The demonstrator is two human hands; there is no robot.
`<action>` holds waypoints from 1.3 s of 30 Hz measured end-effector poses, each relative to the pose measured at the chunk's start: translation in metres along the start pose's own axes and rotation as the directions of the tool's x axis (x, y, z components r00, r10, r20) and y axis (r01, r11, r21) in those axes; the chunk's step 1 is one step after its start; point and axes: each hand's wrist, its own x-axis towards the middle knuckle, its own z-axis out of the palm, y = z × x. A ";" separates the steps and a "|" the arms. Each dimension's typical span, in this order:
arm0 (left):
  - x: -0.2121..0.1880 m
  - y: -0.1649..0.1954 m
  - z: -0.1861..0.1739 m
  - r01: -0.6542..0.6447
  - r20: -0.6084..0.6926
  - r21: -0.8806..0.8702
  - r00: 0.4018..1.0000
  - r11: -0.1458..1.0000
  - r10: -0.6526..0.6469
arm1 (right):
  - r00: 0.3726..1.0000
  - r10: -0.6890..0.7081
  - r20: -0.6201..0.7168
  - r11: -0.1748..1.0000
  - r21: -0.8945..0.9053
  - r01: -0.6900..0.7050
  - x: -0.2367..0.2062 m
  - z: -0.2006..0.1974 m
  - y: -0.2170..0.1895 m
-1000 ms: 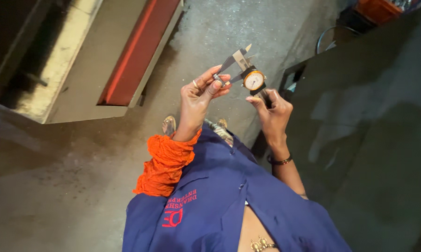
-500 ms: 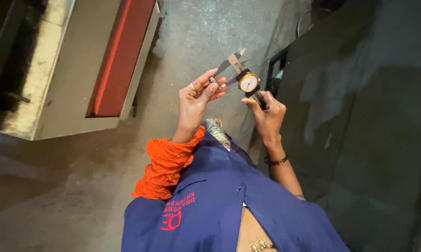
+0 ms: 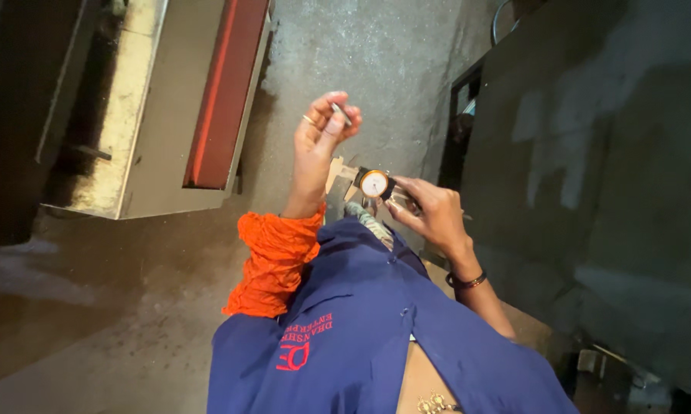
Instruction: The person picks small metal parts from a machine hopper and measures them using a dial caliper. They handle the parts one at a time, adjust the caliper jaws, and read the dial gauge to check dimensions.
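— What has the person got in the left hand [image 3: 320,134]?

— A small, thin metal piece [image 3: 341,114], grey and short. It's raised up in front of them, the fingers [image 3: 334,123] pinched together on it near the tips, thumb against the forefinger. There's a ring on one finger, and a bunched orange sleeve [image 3: 275,261] at that wrist.

— And the right hand [image 3: 431,211]?

— Lower down, just right of the left wrist. It's closed around a dial caliper [image 3: 370,182]; the round white dial with its orange rim faces up, and the beam runs under the fingers, which are wrapped on it. The caliper's pale end pokes out to the left, close by the left forearm. Whether its measuring faces are closed, I can't tell from here.

— So the piece isn't in the caliper?

— No, they're apart. The piece is up high, the caliper below it, near the chest.

— What's around them?

— A dark bracelet [image 3: 466,281] on the right wrist, and a blue work shirt [image 3: 376,337] with red lettering on the chest. Underfoot, a rough grey concrete floor [image 3: 376,69]. To the left stands a long machine body [image 3: 161,107], pale with a red strip along it. To the right is a big dark metal cabinet [image 3: 606,169], with a dim gap at its near edge.
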 end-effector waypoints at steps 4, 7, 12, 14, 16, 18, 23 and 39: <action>-0.013 0.004 -0.002 0.023 0.030 0.056 0.999 0.998 -0.025 | 0.999 -0.028 0.017 0.998 -0.057 0.029 0.004 0.003 -0.011; -0.021 0.007 -0.005 0.018 0.046 0.073 0.999 0.997 -0.021 | 0.998 -0.065 0.015 0.996 -0.065 0.065 0.005 0.004 -0.014; -0.021 0.003 -0.001 0.001 0.031 0.058 1.000 0.998 -0.003 | 0.997 -0.070 0.024 0.996 -0.056 0.071 0.010 0.012 -0.013; -0.021 -0.001 0.002 0.005 0.041 0.051 0.999 0.999 -0.007 | 0.995 -0.092 0.026 0.994 -0.052 0.093 0.014 0.015 -0.012; -0.020 -0.004 0.003 0.019 0.052 0.050 0.998 0.999 -0.021 | 0.994 -0.101 0.028 0.994 -0.047 0.102 0.018 0.017 -0.010; -0.018 -0.007 0.004 0.020 0.045 0.054 0.999 0.998 -0.023 | 0.995 -0.096 0.033 0.994 -0.040 0.097 0.020 0.015 -0.007; -0.010 -0.014 0.014 0.015 0.051 0.061 0.999 0.998 -0.018 | 0.994 -0.098 0.046 0.994 -0.045 0.101 0.025 0.005 0.002; 0.005 -0.027 0.037 0.058 0.045 0.064 0.997 0.996 -0.061 | 0.999 -0.028 0.023 1.000 -0.007 0.028 0.018 -0.006 0.031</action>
